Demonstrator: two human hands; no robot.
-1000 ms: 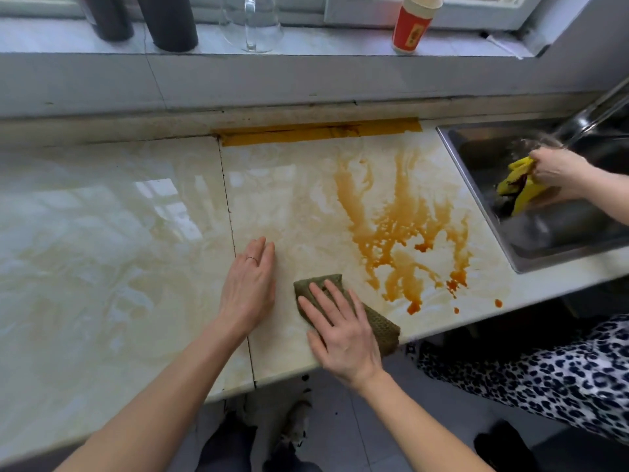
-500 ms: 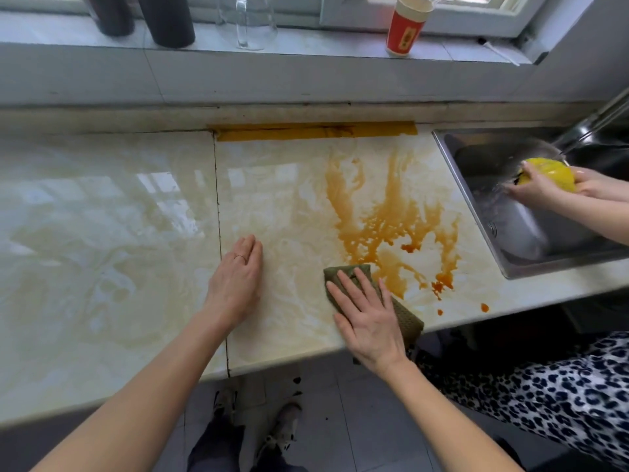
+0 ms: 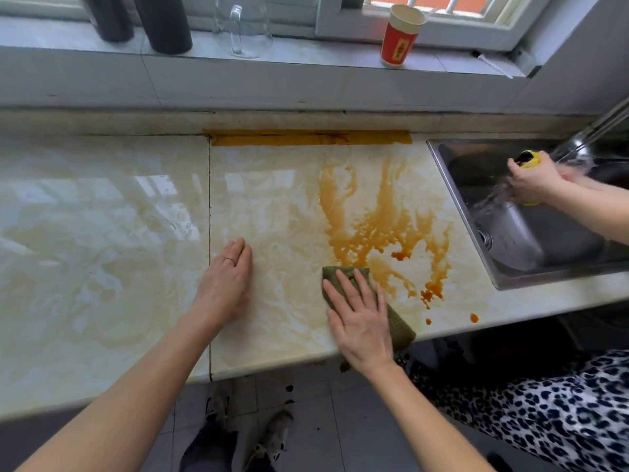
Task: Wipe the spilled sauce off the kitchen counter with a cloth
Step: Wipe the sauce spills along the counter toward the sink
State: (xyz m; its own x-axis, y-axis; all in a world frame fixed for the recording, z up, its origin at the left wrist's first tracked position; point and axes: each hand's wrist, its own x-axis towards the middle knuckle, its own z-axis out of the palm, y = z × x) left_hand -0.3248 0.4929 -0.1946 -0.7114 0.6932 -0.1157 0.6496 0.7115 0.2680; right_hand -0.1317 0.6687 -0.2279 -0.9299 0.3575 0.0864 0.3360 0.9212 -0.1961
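Note:
Orange-brown sauce (image 3: 377, 219) is spread in streaks and drips over the pale marble counter (image 3: 102, 240), left of the sink. A folded olive-green cloth (image 3: 398, 327) lies flat at the spill's lower left edge, near the counter's front. My right hand (image 3: 360, 318) presses down on the cloth with fingers spread. My left hand (image 3: 226, 281) rests flat on bare counter to the left, fingers together, holding nothing. Small sauce drops (image 3: 473, 317) sit near the front edge.
A steel sink (image 3: 510, 247) lies at the right, where another person's hands (image 3: 534, 182) rinse a yellow item under running water. On the windowsill stand a red paper cup (image 3: 399, 37), a glass jug (image 3: 243, 25) and dark bottles (image 3: 166, 23). An orange tape strip (image 3: 309, 137) lines the back.
My right hand has slid the cloth rightward and a little forward, up to the edge of the sauce. My left hand stayed flat on the counter. The other person keeps rinsing.

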